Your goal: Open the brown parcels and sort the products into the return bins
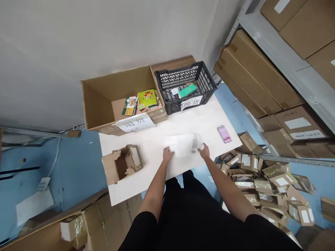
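A clear plastic bag [182, 144] with something small and dark near its right end lies on the white table [157, 139]. My left hand [167, 153] grips the bag's near left edge, fingers closed on it. My right hand [204, 151] holds the bag's right end, fingers curled around it. Both forearms reach in from below over my black clothes.
A small torn cardboard box [121, 164] sits at the table's left. At the back stand a large open carton [117, 99] with books and a black plastic crate [184, 87], both labelled. A pink item [224, 134] lies at right. Small boxes [264, 184] litter the floor; shelves [282, 59] hold cartons.
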`<state>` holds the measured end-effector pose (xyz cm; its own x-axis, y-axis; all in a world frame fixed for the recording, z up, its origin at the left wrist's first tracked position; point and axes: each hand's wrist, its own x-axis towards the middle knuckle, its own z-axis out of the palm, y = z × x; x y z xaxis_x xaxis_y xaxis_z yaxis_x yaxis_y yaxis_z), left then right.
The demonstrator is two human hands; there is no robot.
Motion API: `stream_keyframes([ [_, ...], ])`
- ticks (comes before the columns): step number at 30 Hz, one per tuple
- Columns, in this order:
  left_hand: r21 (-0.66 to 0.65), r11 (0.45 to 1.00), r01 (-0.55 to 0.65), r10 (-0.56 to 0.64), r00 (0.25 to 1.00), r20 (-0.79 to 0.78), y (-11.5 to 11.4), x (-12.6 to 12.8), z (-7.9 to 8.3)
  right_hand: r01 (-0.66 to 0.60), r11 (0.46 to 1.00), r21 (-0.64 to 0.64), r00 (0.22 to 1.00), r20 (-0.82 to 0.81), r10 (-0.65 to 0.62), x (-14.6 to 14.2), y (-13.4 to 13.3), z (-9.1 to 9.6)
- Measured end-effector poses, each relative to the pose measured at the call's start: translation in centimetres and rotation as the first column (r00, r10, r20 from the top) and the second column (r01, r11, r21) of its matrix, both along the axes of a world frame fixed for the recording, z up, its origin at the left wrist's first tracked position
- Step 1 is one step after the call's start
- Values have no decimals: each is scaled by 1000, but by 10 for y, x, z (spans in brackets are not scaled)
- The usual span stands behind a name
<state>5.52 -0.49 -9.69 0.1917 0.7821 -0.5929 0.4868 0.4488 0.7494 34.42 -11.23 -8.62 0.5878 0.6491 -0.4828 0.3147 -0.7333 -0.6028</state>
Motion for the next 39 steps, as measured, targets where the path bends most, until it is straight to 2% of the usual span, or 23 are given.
stream_keyframes([
  [4,-15,998,59,-61,945,-321,-25,22,-9,26,994,-104,993,-110,-37,14,-5,-20],
  [6,-22,994,106,-106,913,-393,-33,30,-9,6,993,-118,995,-94,-18,15,-1,-21],
  [8,-30,994,106,-109,909,-402,-37,36,-7,-64,997,-54,993,-103,58,13,5,-17],
  [10,-20,997,81,-83,917,-390,-39,41,-2,-171,983,71,972,-149,180,6,10,-9],
  [12,73,997,34,-9,947,-322,-41,46,6,-260,948,186,933,-204,296,-7,16,1],
  [14,219,975,-23,58,987,-153,-45,49,17,-307,909,282,880,-280,384,-28,22,9],
  [16,336,940,-61,42,997,64,-51,49,30,-317,868,381,821,-347,453,-56,29,17],
  [18,362,930,-66,-12,978,210,-59,40,42,-298,826,478,795,-356,492,-86,35,24],
  [20,331,941,-76,-25,957,290,-64,16,54,-263,810,524,815,-329,477,-113,40,32],
  [22,337,933,-131,36,961,274,-67,-31,67,-240,821,518,850,-297,436,-137,46,41],
  [23,380,910,-167,90,973,211,-68,-62,74,-237,827,509,864,-279,419,-149,49,48],
  [25,529,825,-201,245,969,-13,-69,-135,90,-233,823,519,887,-234,399,-178,56,64],
  [26,601,784,-154,303,940,-156,-71,-174,97,-231,807,544,896,-206,395,-195,61,75],
  [27,636,767,-87,342,894,-291,-73,-210,102,-231,779,583,903,-171,395,-216,66,86],
  [28,620,784,1,324,852,-411,-75,-243,105,-237,741,629,908,-129,400,-239,71,98],
  [30,490,850,195,151,801,-579,-83,-292,104,-284,638,716,908,-13,419,-291,82,121],
  [32,365,861,353,-43,768,-640,-94,-315,94,-374,548,748,886,114,449,-345,92,137],
  [34,352,839,415,-102,756,-647,-108,-318,79,-512,497,700,825,239,513,-391,99,140],
  [35,382,831,404,-71,758,-648,-115,-314,72,-599,489,634,772,295,563,-410,102,137],
  [37,461,817,347,41,762,-646,-128,-302,61,-791,465,398,601,362,713,-433,102,125],
  [39,548,786,286,166,757,-632,-138,-290,54,-913,385,137,409,320,855,-442,98,108],
])
